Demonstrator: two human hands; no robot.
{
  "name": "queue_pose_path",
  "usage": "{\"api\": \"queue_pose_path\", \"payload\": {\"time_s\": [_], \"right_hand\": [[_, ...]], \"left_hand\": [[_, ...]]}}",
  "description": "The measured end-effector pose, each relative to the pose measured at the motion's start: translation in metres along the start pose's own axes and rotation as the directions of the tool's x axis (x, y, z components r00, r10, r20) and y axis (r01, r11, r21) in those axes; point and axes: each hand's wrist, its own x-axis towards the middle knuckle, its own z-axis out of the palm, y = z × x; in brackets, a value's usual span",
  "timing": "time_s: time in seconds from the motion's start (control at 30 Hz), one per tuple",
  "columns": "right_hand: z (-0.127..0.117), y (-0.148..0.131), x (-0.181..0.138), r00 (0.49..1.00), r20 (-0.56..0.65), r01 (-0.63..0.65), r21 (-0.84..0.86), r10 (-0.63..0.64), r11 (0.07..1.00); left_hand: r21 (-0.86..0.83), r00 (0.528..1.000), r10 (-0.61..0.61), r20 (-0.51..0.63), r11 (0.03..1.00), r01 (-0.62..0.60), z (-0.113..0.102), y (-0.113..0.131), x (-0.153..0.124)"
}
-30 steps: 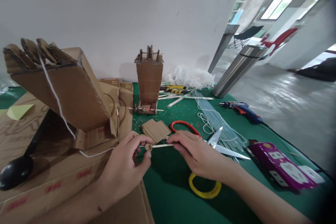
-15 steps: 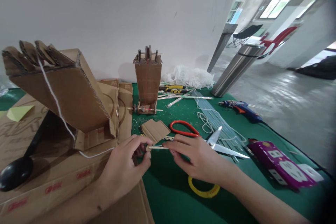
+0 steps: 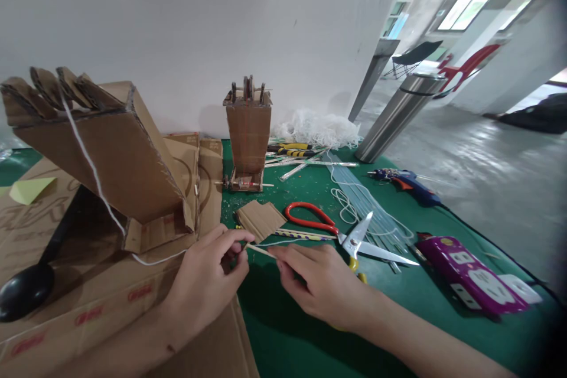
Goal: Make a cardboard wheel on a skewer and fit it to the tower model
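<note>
A thin wooden stick [image 3: 260, 250] spans the gap between my hands, over the green table. My left hand [image 3: 210, 269] pinches its left end, where a small piece is mostly hidden by the fingers. Thumb and fingers of my right hand [image 3: 316, 283] close on the other end. A white string [image 3: 162, 260] runs from the large cardboard box form [image 3: 101, 159] to my left hand, and string also shows beside the stick. Just beyond my hands lie a cut cardboard piece [image 3: 260, 218], patterned straws or sticks [image 3: 305, 234] and red-handled scissors [image 3: 310, 223] with open blades.
A smaller cardboard form [image 3: 248, 139] stands at the back, near pliers [image 3: 292, 149] and glue sticks [image 3: 299, 170]. On the right are a glue gun [image 3: 414, 188], a purple power strip [image 3: 469, 274] and a steel bottle [image 3: 398, 121]. A black ladle [image 3: 29, 290] lies left.
My right hand has moved slightly left and down, tilting the stick down to the right. My left fingers now cover more of its left end. The yellow ring is mostly hidden by my right hand.
</note>
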Motion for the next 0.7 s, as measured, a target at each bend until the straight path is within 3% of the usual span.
{"api": "queue_pose_path", "payload": {"time_s": [0.23,0.4,0.57,0.7], "right_hand": [[0.004,-0.004,0.000,0.992,0.100,-0.088,0.060,0.082,0.994],[0.008,-0.003,-0.002,0.998,0.015,-0.061,0.073,0.060,0.995],[0.006,0.004,0.001,0.995,-0.034,-0.085,0.156,0.092,0.984],[0.001,0.012,0.002,0.994,-0.013,-0.105,0.200,0.110,0.974]], "left_hand": [[0.018,0.999,0.014,-0.031,1.000,-0.014,0.000,-0.002,-0.001],[-0.019,1.000,0.010,-0.029,1.000,-0.010,0.001,-0.005,-0.001],[-0.224,0.998,-0.052,0.035,0.973,0.059,-0.002,-0.005,0.000],[-0.447,0.990,-0.133,0.040,0.884,0.137,-0.003,-0.007,0.001]]}}
